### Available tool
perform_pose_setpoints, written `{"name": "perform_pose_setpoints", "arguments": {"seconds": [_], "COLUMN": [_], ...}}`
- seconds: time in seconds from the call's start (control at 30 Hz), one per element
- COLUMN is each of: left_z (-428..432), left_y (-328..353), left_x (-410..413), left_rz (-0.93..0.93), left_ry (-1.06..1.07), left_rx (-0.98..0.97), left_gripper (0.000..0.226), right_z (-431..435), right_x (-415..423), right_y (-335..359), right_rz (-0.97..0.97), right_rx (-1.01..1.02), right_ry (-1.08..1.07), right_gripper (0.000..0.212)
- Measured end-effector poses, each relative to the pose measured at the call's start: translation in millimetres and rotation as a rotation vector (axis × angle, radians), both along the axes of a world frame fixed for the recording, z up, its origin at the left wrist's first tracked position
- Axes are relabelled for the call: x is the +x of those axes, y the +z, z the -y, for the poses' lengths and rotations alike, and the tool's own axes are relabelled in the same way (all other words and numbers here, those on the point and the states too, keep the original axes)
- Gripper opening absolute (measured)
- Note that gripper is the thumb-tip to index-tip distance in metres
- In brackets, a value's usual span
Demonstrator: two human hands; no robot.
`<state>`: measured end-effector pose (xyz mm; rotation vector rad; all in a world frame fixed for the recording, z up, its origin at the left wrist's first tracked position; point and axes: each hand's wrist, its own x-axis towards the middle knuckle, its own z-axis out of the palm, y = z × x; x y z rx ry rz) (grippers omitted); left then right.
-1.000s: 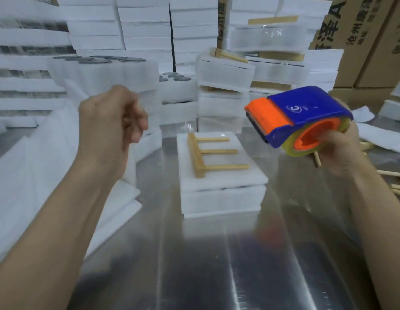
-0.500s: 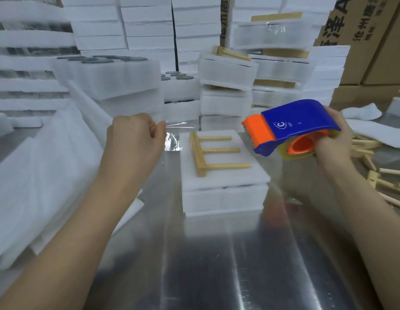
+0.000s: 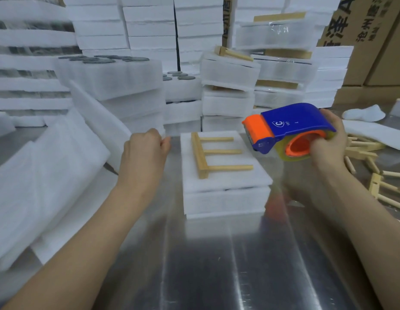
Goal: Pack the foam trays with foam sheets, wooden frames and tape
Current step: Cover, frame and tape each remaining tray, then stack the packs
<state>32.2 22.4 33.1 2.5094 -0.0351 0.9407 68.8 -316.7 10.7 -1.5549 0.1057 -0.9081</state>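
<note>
Currently the right hand [image 3: 326, 139] is clamped around a blue-and-orange tape dispenser [image 3: 288, 128], held in the air just right of the foam tray stack [image 3: 225, 198], orange cutter end pointing left. The yellowish tape roll [image 3: 293, 156] sits in the dispenser under the palm. Left hand [image 3: 145, 148] is curled closed just left of the stack's far-left corner, fingertips pinched together; whether any tape is between them cannot be told, too blurred. The stack sits mid-table on the shiny metal table [image 3: 205, 265], a foam sheet [image 3: 223, 177] as its top layer. A wooden frame [image 3: 205, 153] lies flat on that sheet: one bar with three prongs pointing right. Loose foam sheets [image 3: 44, 175] are heaped at left, touching the table. More wooden frames [image 3: 378, 175] are scattered at right. Packed foam stacks [image 3: 230, 86] and cardboard boxes [image 3: 373, 41] stand behind.
</note>
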Motion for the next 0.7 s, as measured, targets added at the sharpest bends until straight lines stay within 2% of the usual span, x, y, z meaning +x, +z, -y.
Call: {"name": "perform_pose_setpoints", "arguments": {"seconds": [0.1, 0.27, 0.33, 0.4, 0.43, 0.47, 0.5, 0.53, 0.6, 0.67, 0.7], "left_z": [-2.5, 9.4, 13.9, 13.9, 14.4, 16.1, 17.4, 18.2, 14.6, 9.4, 9.2], "left_y": [-7.9, -27.7, -34.4, -43.0, -47.3, -52.4, -55.8, -56.0, -46.6, -27.3, -15.4], "left_x": [5.9, 5.4, 7.2, 6.9, 4.8, 2.1, -1.0, -3.0, -0.9, 1.9, 4.3], "left_rz": [-0.065, -0.224, -0.244, -0.279, -0.338, -0.396, -0.424, -0.429, -0.480, -0.476, -0.398], "left_ry": [0.000, -0.100, -0.120, -0.111, -0.080, -0.065, -0.066, -0.073, -0.073, -0.074, -0.053], "left_rx": [-0.028, -0.092, -0.105, -0.065, -0.005, 0.085, 0.198, 0.293, 0.335, 0.223, 0.156], "left_gripper": [0.036, 0.051, 0.047, 0.027, 0.038, 0.063, 0.073, 0.070, 0.044, 0.023, 0.021], "right_z": [0.6, -0.9, -2.5, -2.8, -2.5, -1.8, -1.3, -1.7, -3.0, -2.7, -3.1], "right_x": [3.2, 6.4, 7.6, 8.0, 8.4, 9.1, 9.8, 10.0, 9.3, 9.3, 9.3], "right_y": [-3.0, -18.3, -22.6, -26.1, -27.3, -28.0, -28.3, -28.3, -28.4, -29.1, -29.1], "right_rz": [-0.029, -0.107, -0.126, -0.135, -0.138, -0.141, -0.144, -0.148, -0.153, -0.148, -0.150], "right_rx": [0.000, 0.065, 0.092, 0.094, 0.094, 0.095, 0.099, 0.108, 0.132, 0.139, 0.134], "right_ry": [-0.001, 0.032, 0.042, 0.048, 0.051, 0.056, 0.063, 0.074, 0.088, 0.094, 0.102], "right_gripper": [0.051, 0.052, 0.053, 0.053, 0.052, 0.052, 0.053, 0.053, 0.053, 0.052, 0.051]}}
